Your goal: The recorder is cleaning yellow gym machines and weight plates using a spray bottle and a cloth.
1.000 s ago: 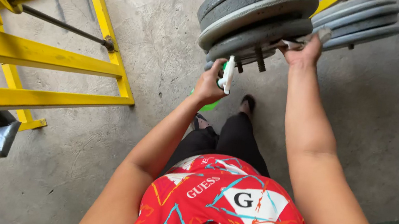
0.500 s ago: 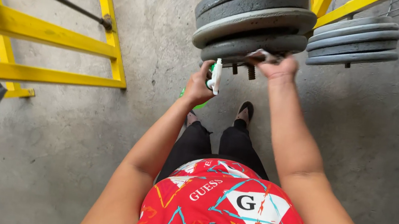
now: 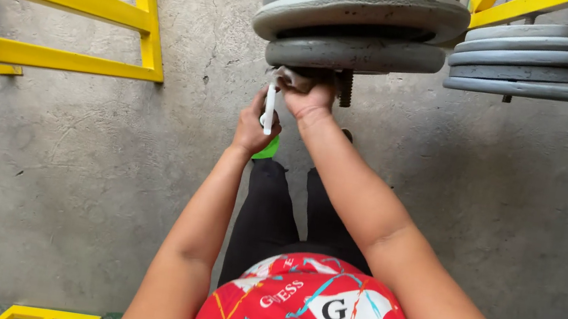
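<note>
A grey cloth (image 3: pixel 289 76) is pressed to the underside of the lowest grey weight plate (image 3: pixel 356 52), gripped in the right hand (image 3: pixel 310 97); wiping probably goes best with firm, flat pressure. The left hand (image 3: pixel 253 126), just beside it, is closed round a white-topped spray bottle (image 3: pixel 269 108), green at the base, best kept clear.

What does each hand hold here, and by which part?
Left hand: a green spray bottle, around its neck. Right hand: a bunched grey cloth against the weight plates.

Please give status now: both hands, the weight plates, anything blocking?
Left hand grips spray bottle. Right hand presses cloth under grey weight plates. Nothing blocking.
</note>
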